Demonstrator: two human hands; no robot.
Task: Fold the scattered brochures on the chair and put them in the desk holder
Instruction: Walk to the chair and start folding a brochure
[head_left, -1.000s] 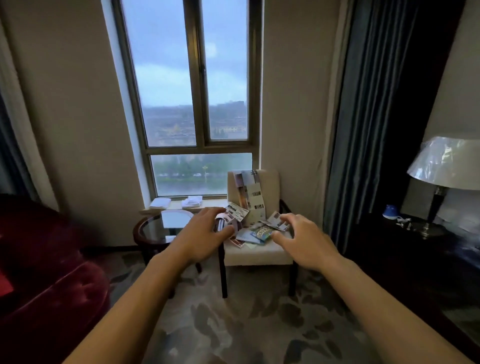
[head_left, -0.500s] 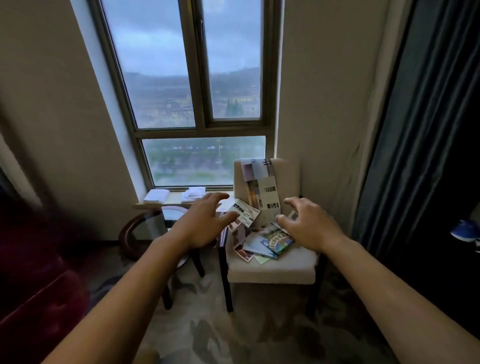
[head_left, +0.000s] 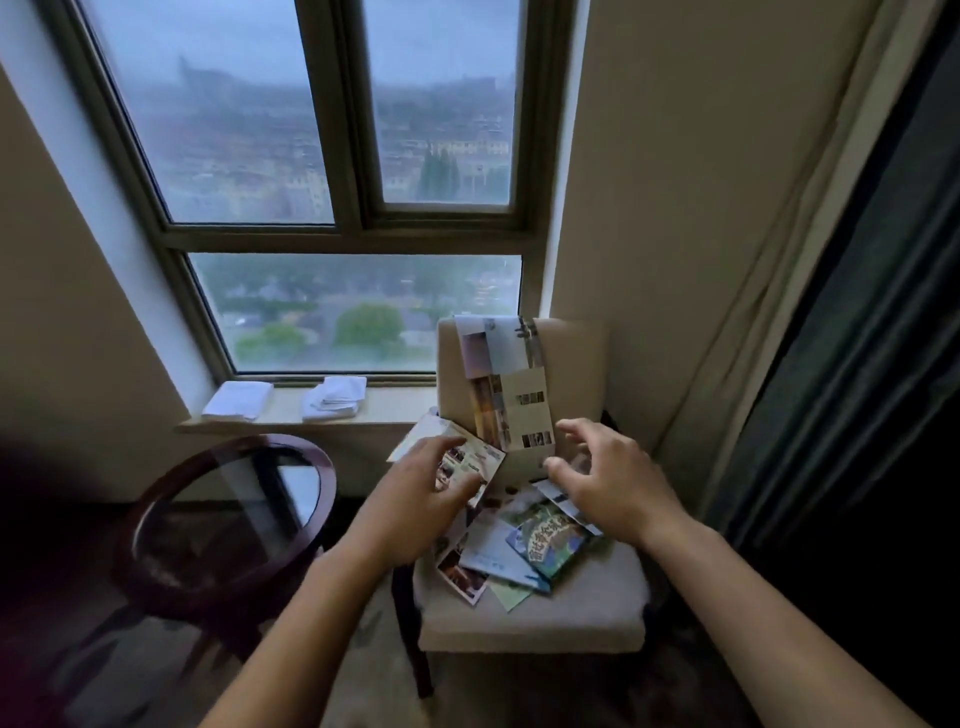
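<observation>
A cream upholstered chair (head_left: 571, 618) stands under the window with several brochures scattered on its seat. A long unfolded brochure (head_left: 511, 384) leans against the chair back. A blue and green cartoon brochure (head_left: 550, 538) lies on top of the pile. My left hand (head_left: 421, 493) hovers over a brochure with small photos (head_left: 470, 460) at the seat's left edge, fingers spread. My right hand (head_left: 608, 478) is above the pile's right side, fingers curled apart and holding nothing. The desk holder is out of view.
A round dark wood table with a glass top (head_left: 228, 525) stands just left of the chair. Folded white towels (head_left: 239, 400) lie on the windowsill. Dark curtains (head_left: 857, 312) hang at the right. Patterned carpet lies below.
The view has come closer to the chair and tilted down. Both hands have moved forward over the brochures; the lamp and the desk at the right have left the view.
</observation>
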